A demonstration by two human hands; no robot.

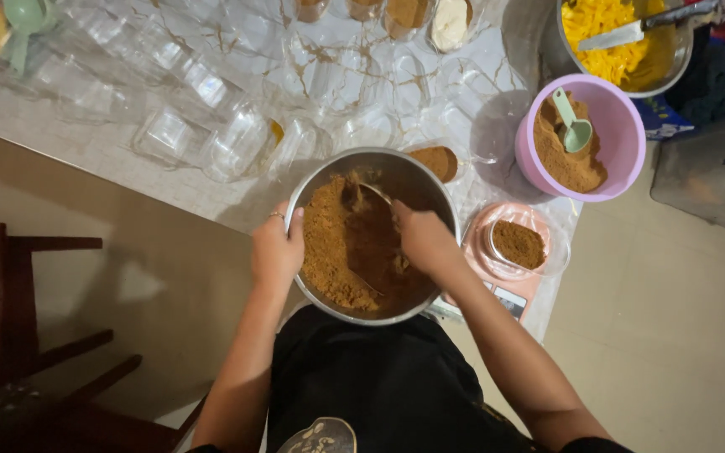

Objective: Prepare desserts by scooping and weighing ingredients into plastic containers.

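The steel bowl [372, 236] sits at the near edge of the marble-patterned table [69, 126], partly over the edge and close against the person's body, and it holds a heap of brown crumbs [329, 252] piled to its left side. The left hand [277, 250] grips the bowl's left rim, fingers curled over the lip. The right hand [423, 239] is inside the bowl, closed around the handle of a spoon [371, 195] whose end shows in the crumbs. The crumbs look loose, dry and light, likely to spill or scatter if scooped fast; the bowl looks stiff and smooth, so it would probably slide unless held by the rim, as it is. Just right of it a clear cup of crumbs [519, 245] stands on a pink scale [505, 289], with a pink tub [618, 134] holding a green scoop [572, 126] beyond, and empty clear cups [228, 143] spread across the table.
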